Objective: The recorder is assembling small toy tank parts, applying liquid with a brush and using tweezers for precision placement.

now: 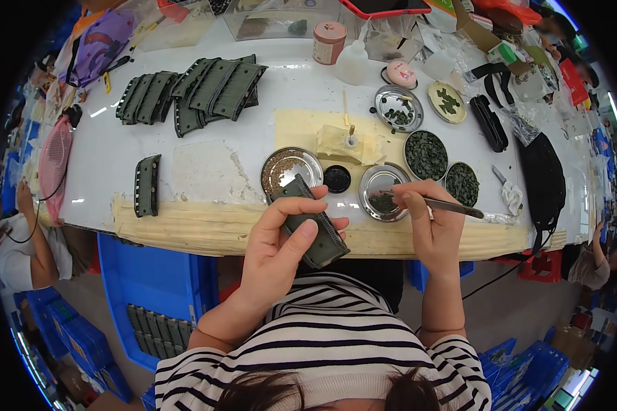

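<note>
Two hands share the work at the table's near edge [185,229]: the left hand [281,240] is curled around a dark green rectangular block [312,222], thumb along one long side and fingers along the other, holding it tilted just in front of the body, while the right hand [428,219] pinches slim metal tweezers [435,203] whose tips reach into a shallow silver dish [384,183] of small dark pieces. Doing this well looks like a matter of taking one piece at a time, gripping it lightly so it does not spring away, and keeping the block steady and close to the dish so the carry is short. A second dish [291,168] with a brownish bottom sits just behind the block, and a small black cap [336,179] lies between the two dishes. More green blocks [206,92] lie heaped farther back, well apart.
</note>
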A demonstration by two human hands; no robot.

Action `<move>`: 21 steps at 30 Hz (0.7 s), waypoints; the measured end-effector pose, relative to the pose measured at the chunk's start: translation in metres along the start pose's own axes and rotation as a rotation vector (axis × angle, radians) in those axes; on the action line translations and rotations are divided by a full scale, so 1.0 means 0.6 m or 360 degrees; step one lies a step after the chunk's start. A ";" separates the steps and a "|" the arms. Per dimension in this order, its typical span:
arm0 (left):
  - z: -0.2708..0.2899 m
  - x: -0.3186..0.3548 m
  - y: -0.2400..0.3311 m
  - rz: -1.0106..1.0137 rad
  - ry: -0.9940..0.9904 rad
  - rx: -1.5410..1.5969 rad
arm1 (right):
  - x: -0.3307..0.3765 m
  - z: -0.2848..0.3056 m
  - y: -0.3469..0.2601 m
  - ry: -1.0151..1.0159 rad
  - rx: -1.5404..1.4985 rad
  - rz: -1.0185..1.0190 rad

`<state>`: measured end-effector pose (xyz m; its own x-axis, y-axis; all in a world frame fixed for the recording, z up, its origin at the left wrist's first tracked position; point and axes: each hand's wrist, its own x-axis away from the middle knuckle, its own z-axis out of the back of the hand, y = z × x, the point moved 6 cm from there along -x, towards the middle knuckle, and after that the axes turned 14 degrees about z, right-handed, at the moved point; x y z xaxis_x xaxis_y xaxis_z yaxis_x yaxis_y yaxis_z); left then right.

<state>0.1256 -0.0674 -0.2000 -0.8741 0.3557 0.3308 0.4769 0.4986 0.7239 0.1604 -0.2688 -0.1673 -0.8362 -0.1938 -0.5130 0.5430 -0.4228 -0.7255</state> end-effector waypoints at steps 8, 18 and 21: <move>-0.028 -0.023 -0.027 0.0411 -0.0382 0.0042 | -0.007 -0.040 -0.031 0.0070 -0.1062 -0.0368; -0.031 -0.017 -0.034 0.0529 -0.0558 0.0403 | -0.010 -0.060 -0.034 -0.0083 -0.1012 -0.0354; -0.028 -0.017 -0.034 0.0507 -0.0573 0.0418 | -0.010 -0.060 -0.042 0.0017 -0.1042 -0.0340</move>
<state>0.1233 -0.0947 -0.2083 -0.6178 0.7465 0.2473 0.7601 0.4863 0.4310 0.1545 -0.2254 -0.1624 -0.9310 -0.1558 -0.3301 0.3035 0.1718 -0.9372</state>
